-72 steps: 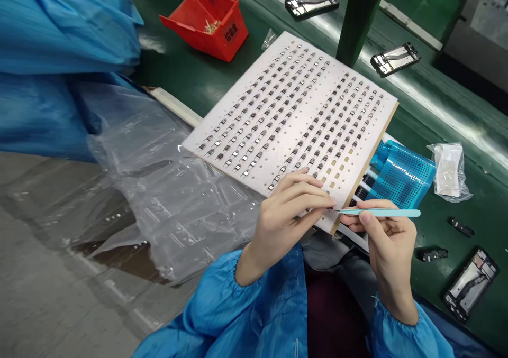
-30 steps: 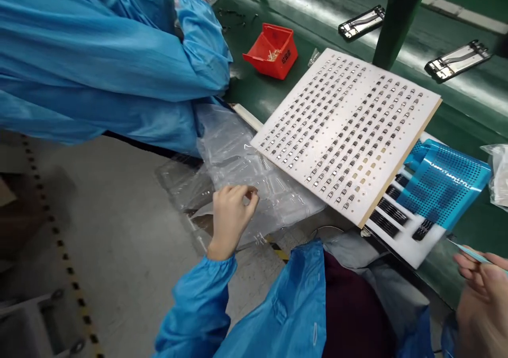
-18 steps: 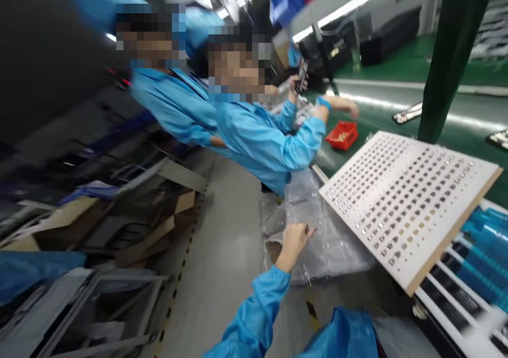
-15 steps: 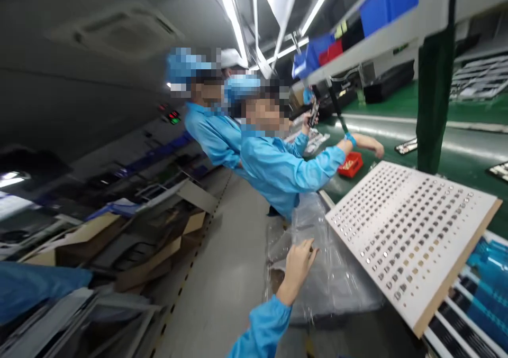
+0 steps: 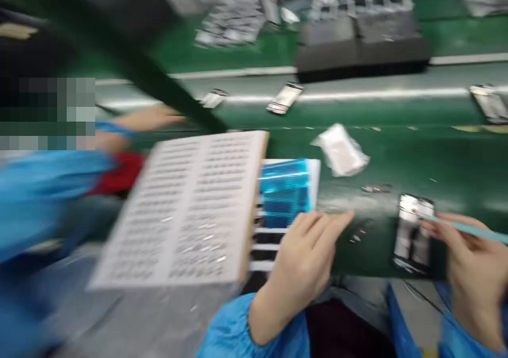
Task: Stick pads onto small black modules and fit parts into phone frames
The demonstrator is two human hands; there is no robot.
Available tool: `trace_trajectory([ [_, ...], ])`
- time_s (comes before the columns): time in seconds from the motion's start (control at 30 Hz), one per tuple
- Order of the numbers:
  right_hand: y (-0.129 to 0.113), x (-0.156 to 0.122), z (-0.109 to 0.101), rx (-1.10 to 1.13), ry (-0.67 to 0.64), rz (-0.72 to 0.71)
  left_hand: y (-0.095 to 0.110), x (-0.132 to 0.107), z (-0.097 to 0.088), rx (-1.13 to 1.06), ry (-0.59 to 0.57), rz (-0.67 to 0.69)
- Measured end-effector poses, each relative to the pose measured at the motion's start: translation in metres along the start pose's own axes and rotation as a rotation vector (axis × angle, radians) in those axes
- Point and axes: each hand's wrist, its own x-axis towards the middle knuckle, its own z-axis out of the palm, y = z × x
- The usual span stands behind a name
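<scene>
Light blue tweezers [image 5: 472, 230] squeezed in right hand [image 5: 476, 265], tip at top part of phone frame [image 5: 405, 231] on green table [image 5: 361, 260]. Left hand [image 5: 304, 260] near blue sheet [image 5: 283, 189], blurry: can't tell if fingers pinch anything.

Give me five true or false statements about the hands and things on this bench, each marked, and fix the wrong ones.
1. The right hand holds slim light-blue tweezers. True.
2. The left hand is right of the row-patterned white rectangular board. True.
3. The tweezers' tips are over that board. False: they are over the black-edged, silvery phone frame; contact is too blurred to tell.
4. The glossy blue plastic sheet lies left of the board. False: the sheet lies right of it.
5. A crinkled white packet lies on the green bench. True.
</scene>
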Motion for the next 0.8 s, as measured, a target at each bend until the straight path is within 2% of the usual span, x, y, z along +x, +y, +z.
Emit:
trace_trajectory([
  [0.03,0.003,0.006,-0.010,-0.091,0.031,-0.022,-0.002,0.012,0.012,-0.030,-0.036,0.040],
  [0.13,0.011,0.026,-0.020,-0.114,-0.062,-0.012,-0.007,0.036,0.043,-0.067,-0.120,0.111],
  [0.33,0.019,0.048,-0.027,-0.051,-0.096,0.046,0.002,0.060,0.085,-0.022,-0.230,0.221],
  [0.47,0.025,0.057,-0.031,-0.038,-0.135,0.102,0.005,0.077,0.115,0.079,-0.258,0.257],
  [0.57,0.026,0.063,-0.029,-0.060,-0.164,0.130,0.006,0.086,0.128,0.137,-0.283,0.286],
  [0.8,0.025,0.073,-0.027,-0.064,-0.218,0.185,0.010,0.091,0.140,0.251,-0.341,0.306],
])
